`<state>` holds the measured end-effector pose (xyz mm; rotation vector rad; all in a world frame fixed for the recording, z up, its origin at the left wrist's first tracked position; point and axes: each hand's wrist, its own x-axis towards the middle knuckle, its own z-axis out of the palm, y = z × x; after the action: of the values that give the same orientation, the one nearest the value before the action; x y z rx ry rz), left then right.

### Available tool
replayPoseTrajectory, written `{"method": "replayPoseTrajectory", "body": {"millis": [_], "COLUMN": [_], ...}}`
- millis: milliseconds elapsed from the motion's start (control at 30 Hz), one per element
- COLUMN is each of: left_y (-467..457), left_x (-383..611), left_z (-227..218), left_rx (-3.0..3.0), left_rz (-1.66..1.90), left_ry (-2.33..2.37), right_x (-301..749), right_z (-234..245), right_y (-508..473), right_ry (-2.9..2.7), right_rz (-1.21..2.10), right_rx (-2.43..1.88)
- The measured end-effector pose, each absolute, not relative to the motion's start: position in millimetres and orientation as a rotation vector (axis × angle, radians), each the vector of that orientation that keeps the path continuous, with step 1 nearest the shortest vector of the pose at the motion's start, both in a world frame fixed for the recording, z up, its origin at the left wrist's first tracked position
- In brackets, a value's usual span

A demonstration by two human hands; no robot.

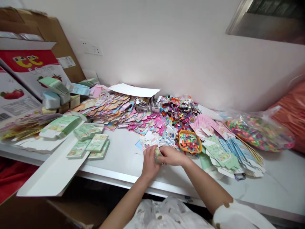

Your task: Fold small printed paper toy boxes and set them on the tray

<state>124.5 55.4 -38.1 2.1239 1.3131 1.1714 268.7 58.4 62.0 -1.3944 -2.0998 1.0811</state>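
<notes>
Close to the table's front edge, my left hand (pixel 150 161) and my right hand (pixel 172 156) meet around a small green printed box (pixel 157 155). Fingers of both hands are closed on it and cover most of it, so its ends are hidden. Just beyond my hands lies a spread of small printed cards and stickers (pixel 152 139). To the right of my right hand sits a yellow basket (pixel 200 149) of small colourful plastic pieces. Several similar green boxes (pixel 97 142) are stacked to the left, some on a long white cardboard tray (pixel 53 171).
Piled cards (pixel 107 109) and colourful trinkets (pixel 179 109) line the wall. Flat green and blue box blanks (pixel 221 152) lie right, before a clear bag of plastic pieces (pixel 258 130). A strawberry-printed carton (pixel 33 68) stands left. The white tray overhangs the table's front edge.
</notes>
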Motion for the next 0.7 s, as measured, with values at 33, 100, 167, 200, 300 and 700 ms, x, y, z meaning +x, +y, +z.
{"method": "replayPoseTrajectory", "body": {"millis": [33, 100, 167, 200, 300, 700], "left_y": [57, 60, 64, 66, 74, 91], "left_x": [124, 120, 113, 110, 99, 81], "left_z": [-38, -37, -36, -36, -36, -36], "left_rx": [2.104, 2.031, 1.954, 1.928, 1.890, 1.849], "left_rz": [1.171, 1.162, 1.145, 1.136, 1.142, 1.125], "left_ry": [1.320, 1.368, 1.423, 1.440, 1.469, 1.496], "right_x": [271, 283, 307, 321, 360, 410], "right_z": [62, 64, 67, 68, 68, 65], "right_y": [63, 80, 108, 125, 180, 257], "right_ry": [-2.077, -1.954, -1.897, -1.914, -1.934, -1.850], "right_rz": [1.132, 1.097, 0.821, 0.605, 0.067, 0.032], "right_rx": [-1.374, -1.420, -1.631, -1.780, -2.145, -2.028]}}
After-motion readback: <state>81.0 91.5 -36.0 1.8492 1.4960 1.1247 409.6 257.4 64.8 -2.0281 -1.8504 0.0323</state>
